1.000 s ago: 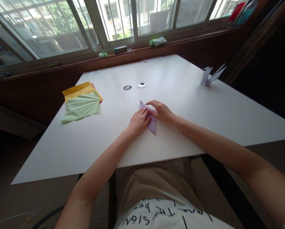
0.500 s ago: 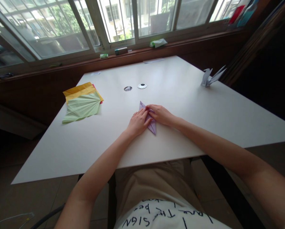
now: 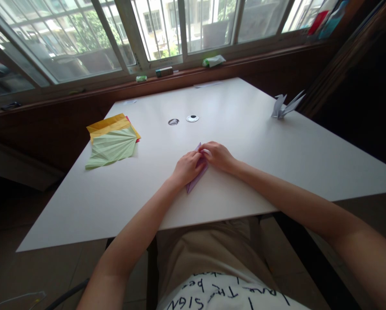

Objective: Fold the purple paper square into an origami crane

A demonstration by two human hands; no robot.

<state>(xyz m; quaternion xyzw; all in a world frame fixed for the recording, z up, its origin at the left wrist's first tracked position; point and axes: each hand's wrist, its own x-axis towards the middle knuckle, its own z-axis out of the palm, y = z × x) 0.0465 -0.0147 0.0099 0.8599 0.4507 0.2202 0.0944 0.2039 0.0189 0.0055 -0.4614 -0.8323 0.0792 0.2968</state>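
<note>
**Entry: folded purple paper under two hands, white worktop by a window**

Item. One purple paper piece, folded long and narrow, lay flat on the white worktop near the middle of its near half, one tip pointing toward the person.

Hands. The left hand rested palm down on the paper, fingers curled and pressing, covering much of its left side. The right hand met it from the right, fingers bent, tips pinching the paper's far end just beside the left hand's fingertips. Both were loosely closed on the paper; neither had lifted it.

Step, as judged. A fold was being set or creased, one hand pinning and the other working the upper flap. The next move would probably call for steady downward pressure and a run of the fingertips along the fold line, with the edges kept matched.

Surroundings. A stack of coloured sheets, a creased pale green one on top, sat at the left edge of the worktop, well apart. A folded paper crane stood near the far right edge. Two small round fittings lay beyond the hands.

Room. Bare surface lay on every side of the hands; the near edge was close behind the paper's tip.
</note>
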